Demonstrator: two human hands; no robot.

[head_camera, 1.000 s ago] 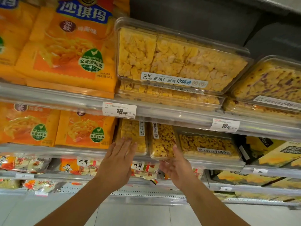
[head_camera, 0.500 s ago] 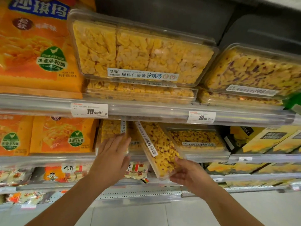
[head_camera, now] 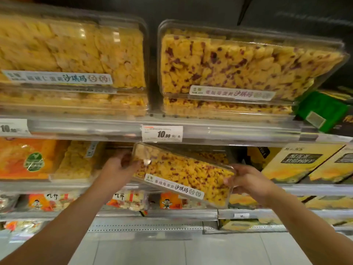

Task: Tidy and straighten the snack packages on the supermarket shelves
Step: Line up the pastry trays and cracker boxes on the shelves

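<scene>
- While it hangs in front of the middle shelf (head_camera: 315, 189), the clear snack box (head_camera: 181, 175) of yellow pieces flecked with dark red sits tilted, its left end high under the shelf rail and its right end low, held at both ends and resting on nothing.
- The left hand (head_camera: 116, 169) grips the box's upper-left end, fingers curled over its edge.
- The right hand (head_camera: 248, 180) clasps the lower-right end, fingers wrapped round the corner.
- Judging by this, the job is only partly done: this 1 box is off the shelf and not yet set straight, while the 2 stacks on the upper shelf (head_camera: 238, 131) look orderly.
- Left of the held box, plain yellow boxes (head_camera: 76, 161) stand on edge, leaning; they probably need squaring too.
- The box's white label strip (head_camera: 174, 186) ends in 沙琪玛; the smaller characters before it are too blurred to read.
- The same 沙琪玛 shows on the labels of the stack of plain boxes (head_camera: 72, 54) and the stack of speckled boxes (head_camera: 248, 60) above.
- A price tag (head_camera: 162, 133) on the upper rail reads 10.90 元.
- Further out sit an orange bag (head_camera: 28, 159), yellow cartons (head_camera: 301, 163) and a green packet (head_camera: 322, 111).
</scene>
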